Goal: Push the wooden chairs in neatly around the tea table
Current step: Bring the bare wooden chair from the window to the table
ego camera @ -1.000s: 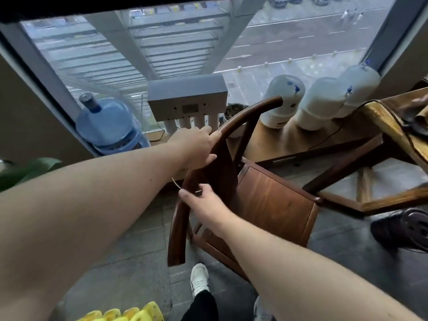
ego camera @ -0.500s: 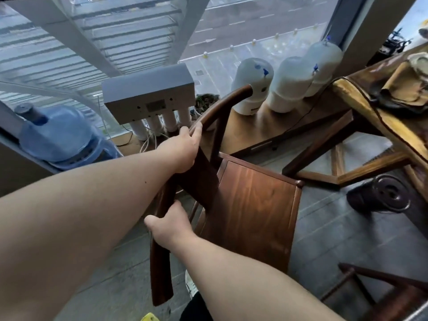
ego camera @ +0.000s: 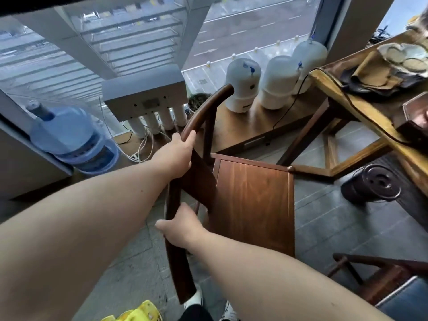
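A dark wooden chair (ego camera: pixel 252 200) with a curved back rail stands in the middle of the view, its seat facing the tea table (ego camera: pixel 361 107) at the right. My left hand (ego camera: pixel 176 156) grips the curved rail higher up. My right hand (ego camera: pixel 180 225) holds the same rail lower down. The chair's front edge sits near the table's leg frame. A second wooden chair (ego camera: pixel 370 272) shows partly at the lower right.
A low wooden ledge (ego camera: pixel 250 126) by the window carries three white tanks (ego camera: pixel 243 84) and a water filter unit (ego camera: pixel 143 98). A blue water jug (ego camera: pixel 69 135) lies at the left. A dark round pot (ego camera: pixel 372 184) stands on the floor under the table. Something yellow (ego camera: pixel 136 313) is at the bottom edge.
The chair has turned and shifted toward the table while both hands kept hold of the back rail. My view swung right, bringing the table top and a second chair into sight.
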{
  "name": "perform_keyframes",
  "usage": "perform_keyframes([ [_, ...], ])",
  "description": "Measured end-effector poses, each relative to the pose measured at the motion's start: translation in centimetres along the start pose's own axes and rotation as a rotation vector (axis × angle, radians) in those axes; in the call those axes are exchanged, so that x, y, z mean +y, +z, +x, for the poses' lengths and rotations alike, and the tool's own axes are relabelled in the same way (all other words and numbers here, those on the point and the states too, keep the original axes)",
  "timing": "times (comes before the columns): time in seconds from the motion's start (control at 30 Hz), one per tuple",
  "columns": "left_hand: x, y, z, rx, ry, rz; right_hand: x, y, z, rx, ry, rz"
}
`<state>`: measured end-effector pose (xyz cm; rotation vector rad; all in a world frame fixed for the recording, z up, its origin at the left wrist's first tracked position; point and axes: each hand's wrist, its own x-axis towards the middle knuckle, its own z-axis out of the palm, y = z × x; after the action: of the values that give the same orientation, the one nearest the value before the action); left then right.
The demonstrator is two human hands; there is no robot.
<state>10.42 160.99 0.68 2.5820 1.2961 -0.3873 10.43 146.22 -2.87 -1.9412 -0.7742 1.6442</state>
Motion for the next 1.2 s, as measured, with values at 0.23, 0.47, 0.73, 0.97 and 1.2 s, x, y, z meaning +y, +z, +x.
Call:
perform_keyframes([
  [0.23, 2.9, 1.8, -3.2, 0.002, -0.046, -0.096, 4.2, -2.3, -3.7, 0.009, -0.023, -0.121],
  [0.47, 4.7, 3.7, -6.7, -0.028, -0.016, -0.120, 8.8, -5.1, -8.1, -0.027, -0.025, -0.285],
  [0.73, 4.5, 2.6, -8.6, -0.128, 0.438, 0.380, 13.3, -7.9, -12.6, -0.040, 0.017, -0.431],
  [0.97, 7.0, 1.2, -9.4, -0.025, 0.815, 0.692, 15.3, -10.5, -15.6, 0.006, 0.065, -0.471],
  [1.2, 9.9, 2.2, -8.5, -0.007, 0.882, 0.732, 16.0, -11.7, -15.9, -0.027, 0.070, -0.463],
])
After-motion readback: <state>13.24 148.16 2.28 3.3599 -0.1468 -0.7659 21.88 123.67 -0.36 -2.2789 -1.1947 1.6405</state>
